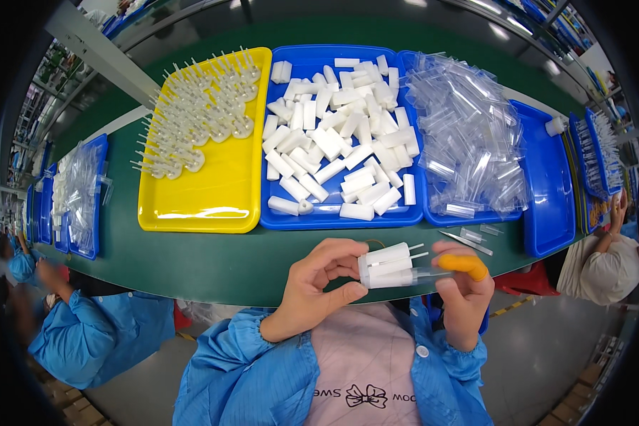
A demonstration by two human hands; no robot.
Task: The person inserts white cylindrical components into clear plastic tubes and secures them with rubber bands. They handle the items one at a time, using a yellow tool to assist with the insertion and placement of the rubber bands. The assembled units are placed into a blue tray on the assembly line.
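Observation:
Just past the table's near edge, my left hand (312, 280) grips the round base of a small assembly. White blocks (389, 261) stand out sideways from that base, and thin pale pins poke past their ends to the right. My right hand (463, 298) has an orange finger cot (464, 265) on one finger. Between its fingertips and thumb it pinches a clear plastic sleeve (420, 275), which lies along the lower block. How far the sleeve covers the block is hard to make out.
Ahead stand a yellow tray (227, 192) of pinned white bases, a blue tray (319, 216) of white blocks and another with clear plastic sleeves (468, 135). Tweezers (467, 243) and a few loose sleeves lie right of my hands. Co-workers sit on both sides, one in a blue sleeve (85, 334).

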